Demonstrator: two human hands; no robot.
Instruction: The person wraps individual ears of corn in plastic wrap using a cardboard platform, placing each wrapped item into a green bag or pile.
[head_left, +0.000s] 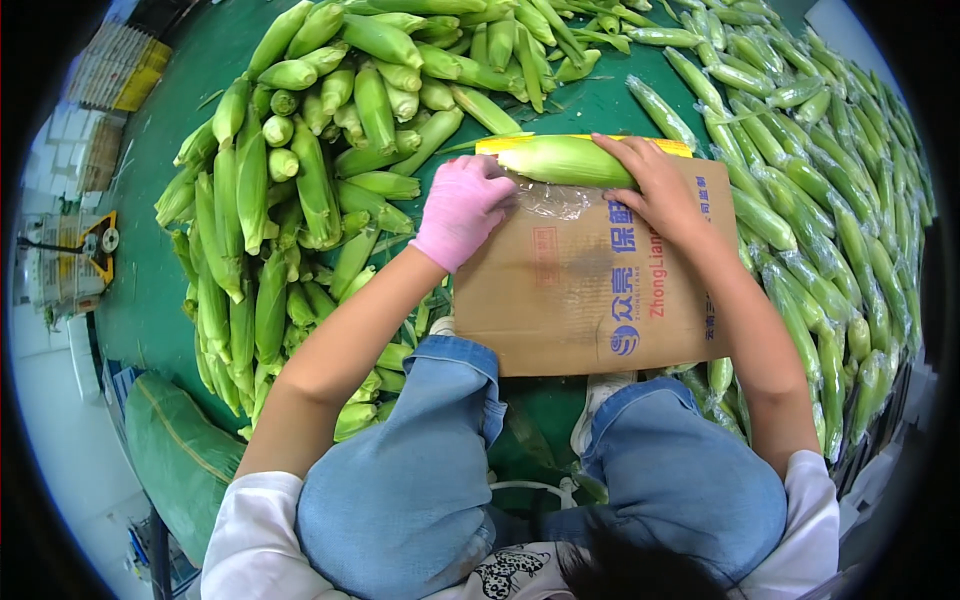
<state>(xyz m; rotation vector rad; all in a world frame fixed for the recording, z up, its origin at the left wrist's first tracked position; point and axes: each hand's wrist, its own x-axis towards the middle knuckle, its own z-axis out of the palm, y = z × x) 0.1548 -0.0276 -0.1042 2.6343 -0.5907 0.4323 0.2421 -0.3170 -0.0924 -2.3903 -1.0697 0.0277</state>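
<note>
An ear of corn in its green husk (566, 160) lies crosswise on clear plastic film (555, 199), at the far edge of a brown cardboard box (547, 300) that bears printing. My left hand (466, 206), in a pink glove, has its fingers curled at the left end of the corn and the film; whether it grips the film I cannot tell. My bare right hand (651, 184) holds the right end of the corn, fingers over the top and thumb on the near side. A yellow strip (679, 148) shows behind the corn.
Unwrapped corn ears (300, 180) are heaped at the left and far side of the green surface (150, 180). Film-wrapped ears (825, 195) cover the right side. A full green sack (176, 442) stands at the lower left, and stacked crates (112, 64) are at the upper left.
</note>
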